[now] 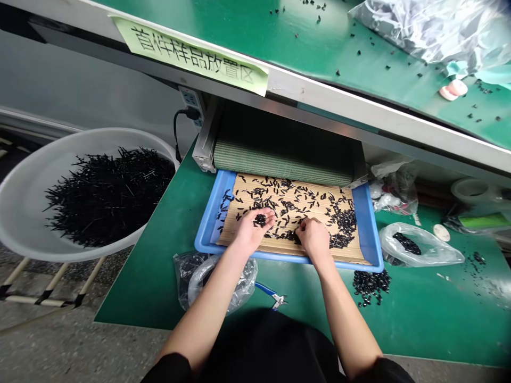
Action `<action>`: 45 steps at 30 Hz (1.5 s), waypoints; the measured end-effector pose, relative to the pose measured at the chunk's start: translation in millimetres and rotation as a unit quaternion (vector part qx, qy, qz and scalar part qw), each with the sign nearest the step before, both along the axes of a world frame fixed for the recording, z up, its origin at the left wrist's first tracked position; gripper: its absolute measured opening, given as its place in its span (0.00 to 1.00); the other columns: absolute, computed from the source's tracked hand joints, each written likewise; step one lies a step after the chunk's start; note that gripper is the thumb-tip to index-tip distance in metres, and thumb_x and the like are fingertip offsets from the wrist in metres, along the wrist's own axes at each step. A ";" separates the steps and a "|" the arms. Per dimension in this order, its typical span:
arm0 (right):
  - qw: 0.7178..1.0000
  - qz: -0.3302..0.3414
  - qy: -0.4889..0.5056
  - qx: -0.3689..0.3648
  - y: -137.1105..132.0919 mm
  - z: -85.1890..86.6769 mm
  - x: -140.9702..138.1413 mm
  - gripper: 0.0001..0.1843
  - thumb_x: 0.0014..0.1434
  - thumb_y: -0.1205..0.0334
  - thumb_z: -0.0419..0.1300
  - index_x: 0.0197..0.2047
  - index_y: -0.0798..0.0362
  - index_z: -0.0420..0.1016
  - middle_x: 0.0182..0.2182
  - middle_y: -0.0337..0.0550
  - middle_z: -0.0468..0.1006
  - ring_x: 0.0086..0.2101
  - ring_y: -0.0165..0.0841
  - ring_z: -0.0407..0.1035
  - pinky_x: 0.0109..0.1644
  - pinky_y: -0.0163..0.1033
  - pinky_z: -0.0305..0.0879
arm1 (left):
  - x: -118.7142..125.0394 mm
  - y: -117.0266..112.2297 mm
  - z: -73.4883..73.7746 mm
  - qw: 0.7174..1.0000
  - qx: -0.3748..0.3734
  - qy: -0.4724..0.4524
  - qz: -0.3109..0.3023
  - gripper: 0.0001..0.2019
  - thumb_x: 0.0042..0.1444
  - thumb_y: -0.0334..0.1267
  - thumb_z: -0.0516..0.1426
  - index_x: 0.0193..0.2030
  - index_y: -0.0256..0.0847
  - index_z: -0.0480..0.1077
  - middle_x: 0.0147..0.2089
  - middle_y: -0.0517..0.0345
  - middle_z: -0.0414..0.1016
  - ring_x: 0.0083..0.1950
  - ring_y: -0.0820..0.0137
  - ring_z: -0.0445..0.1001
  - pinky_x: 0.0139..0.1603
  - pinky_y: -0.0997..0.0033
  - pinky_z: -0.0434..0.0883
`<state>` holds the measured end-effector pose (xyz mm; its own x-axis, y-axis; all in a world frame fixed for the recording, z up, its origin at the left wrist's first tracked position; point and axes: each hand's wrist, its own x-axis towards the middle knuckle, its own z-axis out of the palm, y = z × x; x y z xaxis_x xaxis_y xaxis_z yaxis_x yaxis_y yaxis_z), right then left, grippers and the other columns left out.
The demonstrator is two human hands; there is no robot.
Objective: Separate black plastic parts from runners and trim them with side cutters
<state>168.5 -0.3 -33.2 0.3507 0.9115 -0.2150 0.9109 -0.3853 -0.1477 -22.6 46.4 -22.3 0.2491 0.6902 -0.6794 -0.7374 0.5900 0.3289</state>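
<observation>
View from above of the shallow blue plastic tray (206, 234), lined with a tan slatted bamboo mat (243, 187) and strewn with small black plastic pieces (303, 203), densest toward the right wall. The left hand (252, 227) lies over the mat's near left part, fingers curled loosely around a clump of the pieces. The right hand (315, 238) rests near the tray's front rim, fingers bent down onto the pieces; whether they pinch any cannot be told.

The tray's far edge meets the ribbed green conveyor belt (279, 161) beneath a low overhanging shelf, so open room lies only toward the front. On the green table top (159, 266), just beside the front rim: a crumpled clear plastic bag (223, 282), blue-handled cutters (273, 296) and a loose heap of black pieces (369, 285). Right of the tray lies a clear bag of black parts (423, 248). Well apart to the left stands a round white basin of black sprues (24, 202).
</observation>
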 end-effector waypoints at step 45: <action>0.961 0.259 0.076 0.056 20.1 42.6 -23.7 0.14 0.64 0.58 0.57 0.48 0.49 0.80 0.44 0.43 0.79 0.39 0.34 0.75 0.45 0.35 0.67 | 21.3 -3.3 -15.4 0.999 -0.037 -0.016 -0.003 0.12 0.65 0.43 0.57 0.47 0.35 0.72 0.44 0.54 0.76 0.40 0.71 0.76 0.40 0.67 0.76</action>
<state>144.8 19.8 9.4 -0.1837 0.9759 -0.1178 0.9408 0.1398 -0.3088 -1.4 43.1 -37.7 0.2760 0.6371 -0.7197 -0.7430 0.6164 0.2608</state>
